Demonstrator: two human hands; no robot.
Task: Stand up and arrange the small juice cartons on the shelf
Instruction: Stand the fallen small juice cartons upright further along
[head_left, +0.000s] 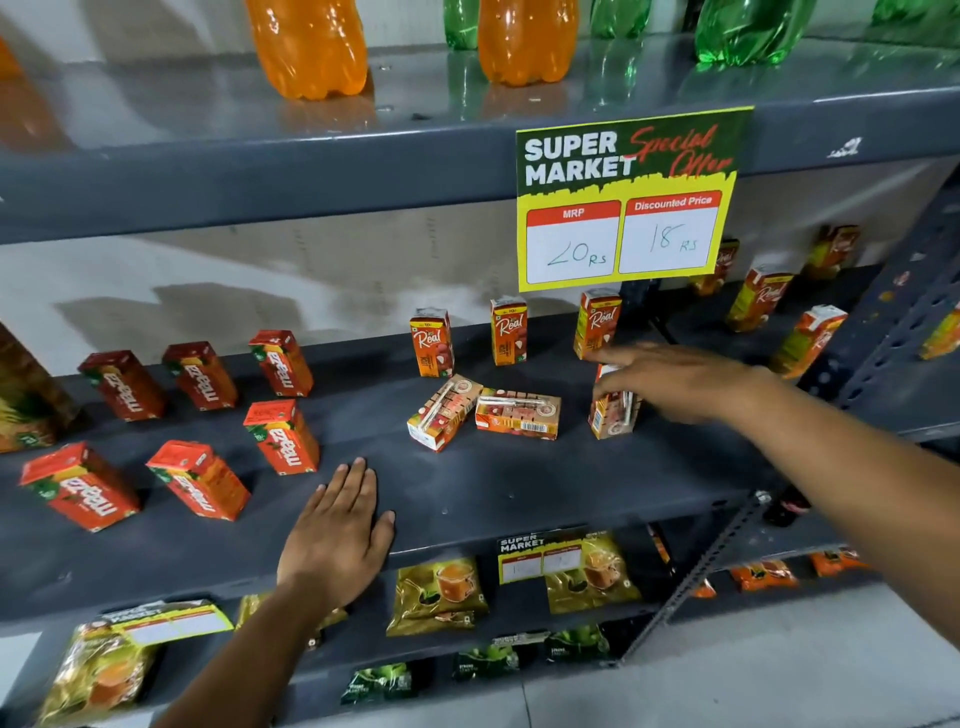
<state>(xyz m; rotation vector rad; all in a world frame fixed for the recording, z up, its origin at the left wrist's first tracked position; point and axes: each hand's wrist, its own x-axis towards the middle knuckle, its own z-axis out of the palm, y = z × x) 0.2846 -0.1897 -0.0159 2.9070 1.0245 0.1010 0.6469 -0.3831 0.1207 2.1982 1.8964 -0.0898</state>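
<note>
Left hand (337, 530) lies flat and open on the shelf (519, 483) edge — apparently a brace. Right hand (670, 382) grips one juice carton (613, 413) upright beside two fallen cartons (488, 410), below the standing row (509, 330) — likely forming a second row.

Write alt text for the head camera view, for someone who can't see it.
A person's right hand grips an upright Real juice carton on a grey shelf; two fallen cartons lie beside it, while the left hand rests flat.
</note>
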